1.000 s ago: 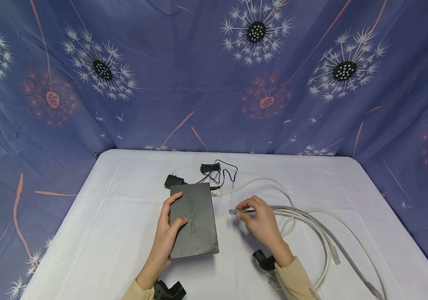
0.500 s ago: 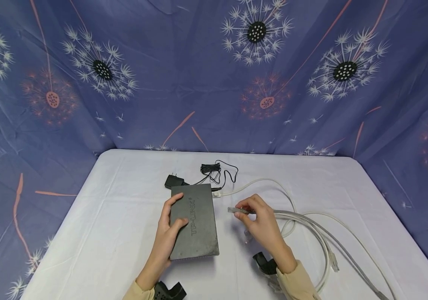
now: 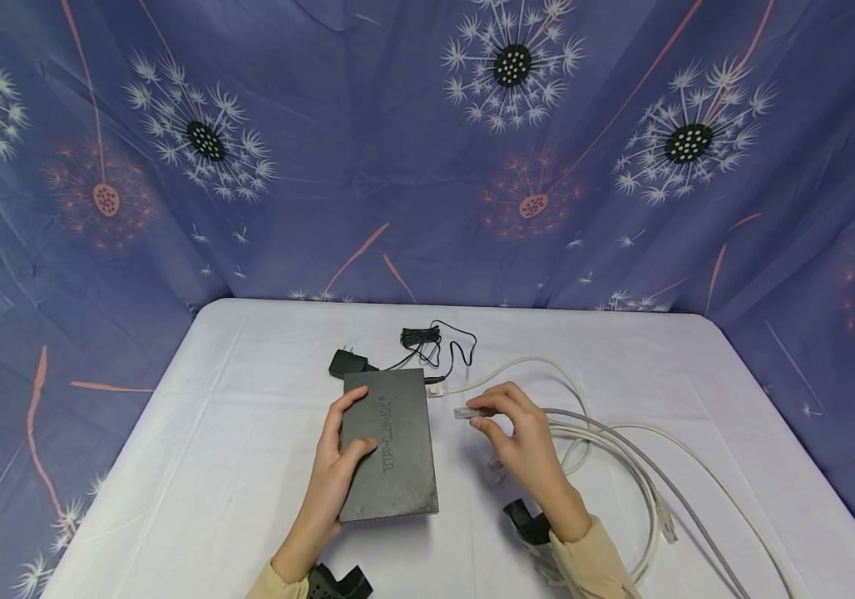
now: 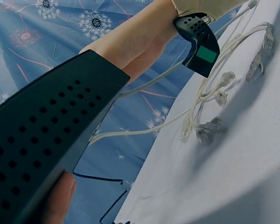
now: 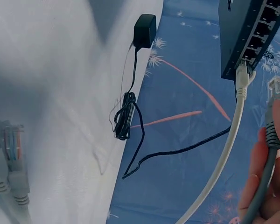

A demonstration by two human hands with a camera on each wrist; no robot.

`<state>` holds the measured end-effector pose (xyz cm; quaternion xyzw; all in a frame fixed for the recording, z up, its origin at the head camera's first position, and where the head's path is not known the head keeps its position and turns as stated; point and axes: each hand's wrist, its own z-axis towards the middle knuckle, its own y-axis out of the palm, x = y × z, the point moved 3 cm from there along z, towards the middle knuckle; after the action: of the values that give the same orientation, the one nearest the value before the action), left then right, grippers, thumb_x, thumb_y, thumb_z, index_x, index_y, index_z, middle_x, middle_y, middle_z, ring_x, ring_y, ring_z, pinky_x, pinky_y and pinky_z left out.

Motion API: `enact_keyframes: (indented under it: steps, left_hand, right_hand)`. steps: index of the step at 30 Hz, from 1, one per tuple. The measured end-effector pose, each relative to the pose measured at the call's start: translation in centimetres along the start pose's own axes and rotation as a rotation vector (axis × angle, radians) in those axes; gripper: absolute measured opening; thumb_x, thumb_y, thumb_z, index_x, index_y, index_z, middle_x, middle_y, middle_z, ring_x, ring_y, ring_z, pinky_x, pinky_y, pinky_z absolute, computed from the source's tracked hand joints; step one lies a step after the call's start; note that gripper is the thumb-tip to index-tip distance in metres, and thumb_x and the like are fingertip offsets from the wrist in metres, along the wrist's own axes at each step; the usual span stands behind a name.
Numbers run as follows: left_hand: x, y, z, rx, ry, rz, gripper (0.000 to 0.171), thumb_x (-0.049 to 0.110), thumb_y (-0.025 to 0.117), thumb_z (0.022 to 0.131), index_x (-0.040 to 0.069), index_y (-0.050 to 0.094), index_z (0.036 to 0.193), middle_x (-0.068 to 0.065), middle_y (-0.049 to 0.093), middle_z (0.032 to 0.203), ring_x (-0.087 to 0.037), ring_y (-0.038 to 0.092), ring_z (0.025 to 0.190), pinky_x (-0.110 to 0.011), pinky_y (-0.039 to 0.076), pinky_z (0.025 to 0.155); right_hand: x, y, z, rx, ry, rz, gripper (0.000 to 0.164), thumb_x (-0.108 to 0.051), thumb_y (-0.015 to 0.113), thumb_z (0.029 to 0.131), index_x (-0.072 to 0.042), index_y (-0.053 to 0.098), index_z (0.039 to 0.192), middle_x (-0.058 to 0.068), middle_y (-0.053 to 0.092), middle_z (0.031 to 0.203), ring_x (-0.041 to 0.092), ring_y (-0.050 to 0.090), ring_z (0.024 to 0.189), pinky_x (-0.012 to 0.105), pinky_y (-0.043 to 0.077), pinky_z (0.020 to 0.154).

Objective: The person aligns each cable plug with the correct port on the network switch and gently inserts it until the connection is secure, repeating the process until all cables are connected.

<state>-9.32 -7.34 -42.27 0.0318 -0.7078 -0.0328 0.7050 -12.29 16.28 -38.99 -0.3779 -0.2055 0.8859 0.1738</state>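
Note:
A flat black TP-LINK network switch (image 3: pixel 401 482) is held above the table by my left hand (image 3: pixel 332 474), thumb on its top. Its vented side (image 4: pixel 46 121) fills much of the left wrist view. With my right hand (image 3: pixel 528 449) I pinch a grey Ethernet cable (image 5: pixel 266 163) just behind its clear plug (image 5: pixel 275 88). The plug points at the row of ports (image 5: pixel 256 39) and is apart from them. A white Ethernet cable (image 5: pixel 233 135) sits in the end port. The black power cord (image 3: pixel 433 380) runs to the same side of the switch.
A black power adapter (image 3: pixel 348 362) and bundled cord (image 3: pixel 420 336) lie behind the switch. Coiled white cables (image 3: pixel 648 491) spread over the right of the white table (image 3: pixel 248 433). Loose clear plugs (image 4: pixel 210 130) lie near my right forearm. A patterned blue cloth (image 3: pixel 368 166) hangs behind.
My right hand has raised the grey cable's plug slightly up and left in the head view, nearer the switch. The switch has shifted very slightly toward the front.

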Motion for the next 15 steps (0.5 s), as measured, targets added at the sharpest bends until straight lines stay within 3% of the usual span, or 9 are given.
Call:
enact_keyframes:
  steps: [7, 15]
  left_hand:
    - [0.2, 0.0, 0.0, -0.005, 0.002, 0.006, 0.064, 0.001, 0.051, 0.084, 0.03, 0.043, 0.14, 0.004, 0.023, 0.151, -0.023, 0.028, 0.131, -0.049, 0.023, 0.096]
    - [0.3, 0.1, 0.0, -0.009, 0.011, 0.009, 0.064, 0.001, 0.051, 0.084, 0.031, 0.043, 0.14, 0.004, 0.022, 0.152, -0.022, 0.022, 0.135, -0.052, 0.018, 0.099]
  right_hand:
    - [-0.3, 0.4, 0.7, 0.012, -0.045, -0.025, 0.029, 0.008, 0.076, 0.072, -0.005, 0.069, 0.097, 0.003, 0.065, 0.092, 0.018, 0.062, 0.084, 0.02, 0.045, 0.077]
    - [0.2, 1.3, 0.8, 0.046, -0.13, 0.01, 0.025, 0.01, 0.072, 0.075, -0.004, 0.069, 0.096, 0.003, 0.059, 0.095, 0.018, 0.061, 0.087, 0.023, 0.046, 0.079]
